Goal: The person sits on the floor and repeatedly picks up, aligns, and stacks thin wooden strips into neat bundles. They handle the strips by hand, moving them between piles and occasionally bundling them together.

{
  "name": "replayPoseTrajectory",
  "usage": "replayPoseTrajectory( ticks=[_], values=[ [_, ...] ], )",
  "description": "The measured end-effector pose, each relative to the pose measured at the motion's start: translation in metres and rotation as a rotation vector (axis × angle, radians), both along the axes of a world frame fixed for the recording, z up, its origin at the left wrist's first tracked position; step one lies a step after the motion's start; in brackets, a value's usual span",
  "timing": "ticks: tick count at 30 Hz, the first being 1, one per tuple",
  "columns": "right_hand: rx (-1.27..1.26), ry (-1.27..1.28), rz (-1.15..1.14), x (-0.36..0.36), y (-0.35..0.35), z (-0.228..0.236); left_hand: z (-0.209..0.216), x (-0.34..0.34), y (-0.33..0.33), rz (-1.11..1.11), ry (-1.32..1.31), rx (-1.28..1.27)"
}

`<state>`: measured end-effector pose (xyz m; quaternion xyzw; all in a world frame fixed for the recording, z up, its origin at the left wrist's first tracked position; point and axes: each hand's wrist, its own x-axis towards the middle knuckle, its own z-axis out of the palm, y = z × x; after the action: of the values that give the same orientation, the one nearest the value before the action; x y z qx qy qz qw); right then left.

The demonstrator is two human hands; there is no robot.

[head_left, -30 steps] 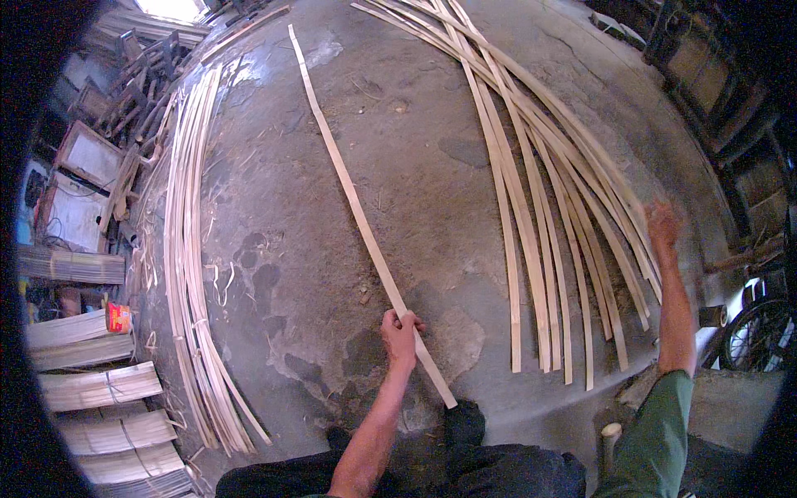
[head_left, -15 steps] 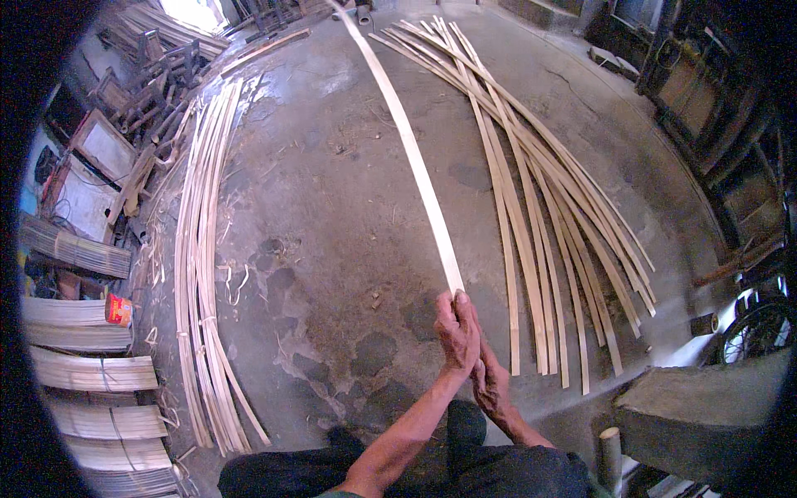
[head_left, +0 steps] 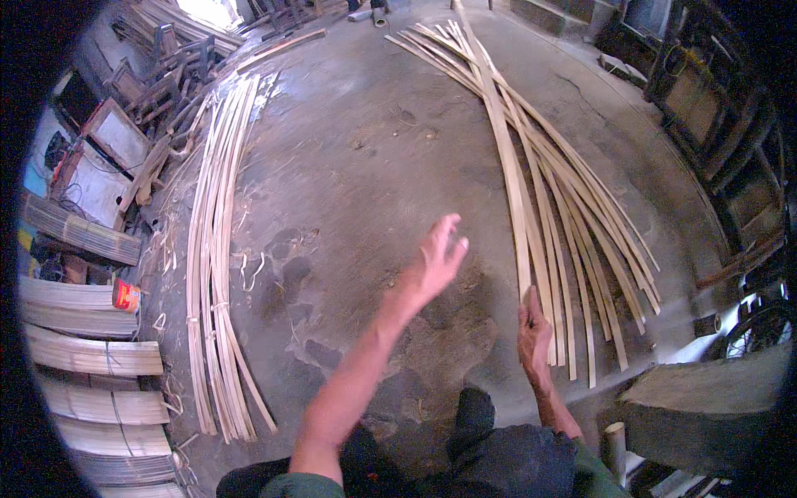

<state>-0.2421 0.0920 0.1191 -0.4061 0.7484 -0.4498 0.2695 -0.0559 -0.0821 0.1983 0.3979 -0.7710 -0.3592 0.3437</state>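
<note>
My right hand (head_left: 535, 332) is closed around the near end of a long, flat, pale bamboo strip (head_left: 508, 166). The strip runs away from me toward the far edge of the view, over the left side of a fanned pile of similar strips (head_left: 610, 286) on the floor. My left hand (head_left: 436, 261), slightly blurred, is held out over the bare floor with its fingers apart and nothing in it. To its left lies a long bundle of narrow strips (head_left: 203, 249), bound near its closer end.
Tied stacks of slats (head_left: 104, 357) line the left side, with a red tin (head_left: 126, 295) on one. Wood pieces and frames (head_left: 158, 91) crowd the far left. At the near right stands a concrete block (head_left: 706, 398), with a wheel (head_left: 760, 332) beyond it.
My left hand has let go of the strip and moved away to the left, its fingers opening. My right hand has carried the strip rightward, over the fanned pile.
</note>
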Motion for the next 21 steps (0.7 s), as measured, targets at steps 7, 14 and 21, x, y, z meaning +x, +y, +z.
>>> replayPoseTrajectory(
  ticks=[7, 14, 21],
  values=[
    [0.12, 0.134, 0.018, -0.028, 0.009, -0.038, 0.055, 0.138, -0.043, -0.039, -0.449, -0.357],
    [0.075, 0.247, -0.023, -0.049, 0.02, -0.054, 0.032, 0.297, -0.002, -0.183, -1.021, -0.106],
    [0.245, 0.322, 0.103, -0.05, 0.027, -0.053, -0.054, 0.418, 0.138, 0.211, -0.753, 0.211]
  ],
)
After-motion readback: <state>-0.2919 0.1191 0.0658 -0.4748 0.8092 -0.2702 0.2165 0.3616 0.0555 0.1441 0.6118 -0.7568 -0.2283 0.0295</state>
